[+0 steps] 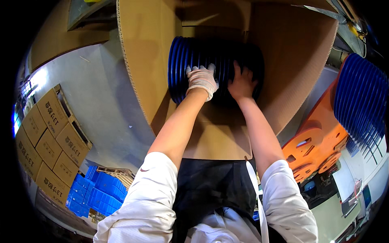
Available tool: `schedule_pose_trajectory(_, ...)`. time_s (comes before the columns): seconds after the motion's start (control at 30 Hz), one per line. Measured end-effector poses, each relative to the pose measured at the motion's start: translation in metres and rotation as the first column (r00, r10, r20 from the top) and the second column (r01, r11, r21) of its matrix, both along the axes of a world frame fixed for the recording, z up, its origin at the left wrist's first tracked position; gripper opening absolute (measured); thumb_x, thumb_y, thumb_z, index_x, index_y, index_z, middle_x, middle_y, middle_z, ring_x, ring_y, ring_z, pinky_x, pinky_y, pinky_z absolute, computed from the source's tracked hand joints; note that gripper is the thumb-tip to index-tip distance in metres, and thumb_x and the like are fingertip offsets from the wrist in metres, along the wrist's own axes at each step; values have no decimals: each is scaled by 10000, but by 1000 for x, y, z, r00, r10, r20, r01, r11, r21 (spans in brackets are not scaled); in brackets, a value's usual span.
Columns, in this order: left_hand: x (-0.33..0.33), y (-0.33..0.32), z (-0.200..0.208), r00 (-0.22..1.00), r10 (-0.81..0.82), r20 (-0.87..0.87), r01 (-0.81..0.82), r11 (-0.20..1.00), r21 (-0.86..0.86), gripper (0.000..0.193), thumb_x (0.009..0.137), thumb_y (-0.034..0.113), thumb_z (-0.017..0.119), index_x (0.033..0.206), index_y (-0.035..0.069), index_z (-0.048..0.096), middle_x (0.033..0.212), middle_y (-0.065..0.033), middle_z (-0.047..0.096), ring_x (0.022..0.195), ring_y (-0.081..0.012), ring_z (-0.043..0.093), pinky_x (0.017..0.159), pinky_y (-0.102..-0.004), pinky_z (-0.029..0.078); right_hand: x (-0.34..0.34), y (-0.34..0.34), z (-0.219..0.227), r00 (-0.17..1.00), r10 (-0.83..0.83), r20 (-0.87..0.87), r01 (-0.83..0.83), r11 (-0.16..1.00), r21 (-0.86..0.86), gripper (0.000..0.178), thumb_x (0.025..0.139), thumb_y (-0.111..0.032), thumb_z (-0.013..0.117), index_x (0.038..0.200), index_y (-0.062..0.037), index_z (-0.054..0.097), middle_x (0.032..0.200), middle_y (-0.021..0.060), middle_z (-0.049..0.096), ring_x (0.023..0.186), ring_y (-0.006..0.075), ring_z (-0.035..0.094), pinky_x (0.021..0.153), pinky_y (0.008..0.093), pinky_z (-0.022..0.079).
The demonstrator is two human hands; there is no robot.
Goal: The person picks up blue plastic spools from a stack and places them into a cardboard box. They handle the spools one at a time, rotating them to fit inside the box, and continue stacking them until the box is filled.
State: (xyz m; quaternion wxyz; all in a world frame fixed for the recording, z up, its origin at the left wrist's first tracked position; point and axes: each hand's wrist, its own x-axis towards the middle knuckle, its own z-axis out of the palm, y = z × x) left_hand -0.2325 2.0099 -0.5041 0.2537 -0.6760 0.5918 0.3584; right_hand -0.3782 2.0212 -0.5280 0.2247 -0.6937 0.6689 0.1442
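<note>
White sleeves and a black apron [210, 190] are filling the bottom of the view, closest to the camera, with both bare forearms reaching up and away from them into a large open cardboard box [150, 52]. Inside that box a stack of dark blue ribbed discs [198, 52] is lying on its side, edges facing the viewer, resting against the box's back wall and sitting between the two brown flaps.

Wearing a pale knit glove, the left hand [201, 80] is pressing on the front of the stack near its left part, fingers curled over the ribbed edges and spread a little apart. Bare, the right hand [242, 83] is lying flat against the stack's right part, fingers splayed and pushing on the discs rather than closing round them. Both hands are touching the stack, just beside one another.

Off to the right, outside the box, a second stack of blue discs [360, 101] is leaning at a tilt, and an orange plastic frame [316, 141] with cut-out holes is standing just beneath and beside it. Far to the left, closed brown cartons [48, 141] are sitting in a tight block on the grey floor [101, 105], and blue crates [97, 194] are lying near them on a wooden pallet [115, 172], well apart from the hands.
</note>
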Motion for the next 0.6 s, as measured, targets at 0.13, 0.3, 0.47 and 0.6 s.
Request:
schedule_pose_trajectory(0.13, -3, 35, 0, 992, -62, -111, 69, 996, 58, 496, 895, 145, 385, 1388, 161, 439, 909, -111, 713, 939, -268, 676, 1133, -576, 62, -8, -15, -2, 999, -34, -1, 33, 988, 151, 789, 798, -245, 674, 1468, -215, 259, 1335, 131, 444, 1242, 334, 390, 1010, 640, 260)
schedule_pose_trajectory(0.3, 1, 103, 97, 929, 191, -317, -26, 888, 459, 664, 904, 366, 503, 1498, 263, 225, 1110, -168, 662, 1099, -331, 600, 1110, -534, 238, -20, 50, 8, 997, -30, 72, 28, 999, 24, 764, 803, -249, 679, 1459, -223, 288, 1381, 119, 421, 1315, 343, 330, 1047, 662, 196)
schedule_pose_trajectory(0.47, 37, 86, 42, 1000, 17, -18, -23, 913, -408, 578, 859, 402, 549, 1369, 144, 464, 1444, -207, 382, 1357, -391, 298, 1128, -521, 187, -25, 82, 45, 997, 23, 75, -18, 997, -72, 717, 807, -273, 681, 1433, -200, 340, 1505, 116, 283, 1427, 347, 163, 1089, 665, 93)
schedule_pose_trajectory(0.6, 46, 57, -22, 989, 103, 109, -26, 833, -553, 675, 884, 483, 470, 1454, 146, 345, 1490, -266, 263, 1377, -459, 199, 1135, -549, 112, -22, 61, 27, 1000, -10, 12, 10, 1000, -3, 772, 915, -443, 531, 1522, -212, 114, 1590, 103, -12, 1450, 368, -56, 1116, 627, 46)
